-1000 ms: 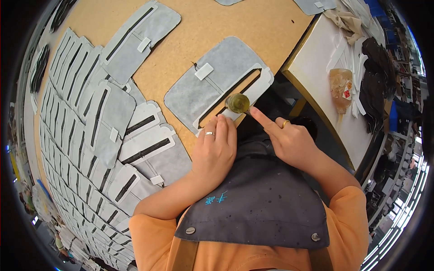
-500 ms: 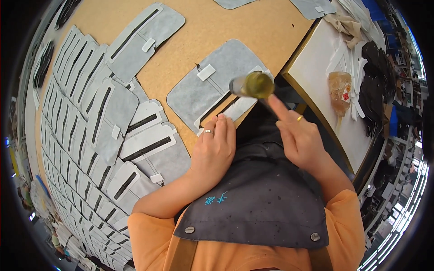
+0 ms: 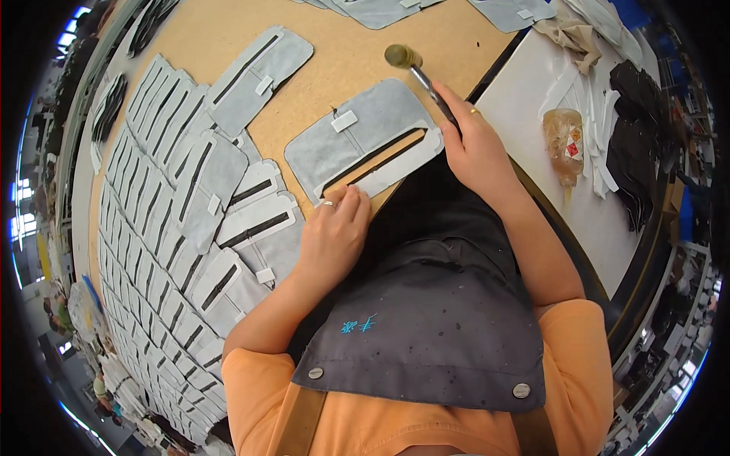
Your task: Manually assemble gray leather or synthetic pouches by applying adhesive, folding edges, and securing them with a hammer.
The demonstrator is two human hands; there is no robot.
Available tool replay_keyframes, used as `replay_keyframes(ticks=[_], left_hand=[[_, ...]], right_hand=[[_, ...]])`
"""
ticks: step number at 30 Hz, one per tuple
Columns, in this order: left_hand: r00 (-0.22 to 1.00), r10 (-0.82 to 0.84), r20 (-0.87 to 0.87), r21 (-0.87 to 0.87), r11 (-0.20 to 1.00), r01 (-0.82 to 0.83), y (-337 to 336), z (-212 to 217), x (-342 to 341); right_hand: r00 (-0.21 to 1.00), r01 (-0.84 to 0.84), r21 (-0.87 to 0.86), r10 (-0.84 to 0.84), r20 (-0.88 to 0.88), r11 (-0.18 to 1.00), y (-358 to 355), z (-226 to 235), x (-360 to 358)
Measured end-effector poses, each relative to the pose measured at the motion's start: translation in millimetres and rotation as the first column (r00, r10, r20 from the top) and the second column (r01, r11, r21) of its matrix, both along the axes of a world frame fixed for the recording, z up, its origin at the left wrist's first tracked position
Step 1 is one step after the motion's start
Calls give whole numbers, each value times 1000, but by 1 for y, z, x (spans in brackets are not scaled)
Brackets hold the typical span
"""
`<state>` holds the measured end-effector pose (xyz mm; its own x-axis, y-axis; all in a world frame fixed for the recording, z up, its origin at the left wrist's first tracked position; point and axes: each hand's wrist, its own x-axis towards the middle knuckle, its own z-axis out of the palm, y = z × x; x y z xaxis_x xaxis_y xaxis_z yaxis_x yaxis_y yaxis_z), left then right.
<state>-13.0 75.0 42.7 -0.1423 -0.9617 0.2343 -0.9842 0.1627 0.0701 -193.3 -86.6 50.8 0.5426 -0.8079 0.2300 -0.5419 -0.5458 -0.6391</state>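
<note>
A grey panel [image 3: 315, 148] with a long slot lies flat on the board near its front edge. Dark strips line the slot, and a small white tab sits on the panel's far part. At the panel's near left corner is my left hand [image 3: 333, 237], its fingers bent together over the near strip, fingertips at the slot. My right hand [image 3: 479, 156] is wrapped round the dark handle of a small hammer [image 3: 404, 56]. The hammer's rounded yellowish head is raised beyond the panel's far right corner, apart from it.
Rows of overlapping slotted grey panels [image 3: 156, 190] cover the left of the tan board [image 3: 456, 45]. More panels lie along its far edge. On the white table [image 3: 517, 106] at right are an upturned amber glue bottle [image 3: 563, 144], white strips and dark pieces [image 3: 633, 144].
My right hand has swung the hammer up and away from the panel's slot. My left hand has shifted left along the near strip, and the slot shows along most of its length.
</note>
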Motion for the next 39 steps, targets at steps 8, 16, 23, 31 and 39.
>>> replay_keyframes(ticks=[8,16,23,31,39], left_hand=[[971,37,-235,-24,999,-44,15,8,39],[917,123,-379,-46,987,-151,8,11,28],[985,112,-134,-21,993,-116,-16,-7,10],[674,253,-694,245,963,-109,-25,-5,38],[634,182,-752,120,983,-140,-36,3,9]], right_hand=[[997,-50,-305,28,-74,951,-33,4,-13],[654,452,-350,-572,-495,820,-33,36,-144],[594,531,-157,-498,-632,833,-33,39,-144],[903,427,416,-406,-142,803,-61,8,-194],[337,-281,698,-613,715,659,-45,-15,-191]])
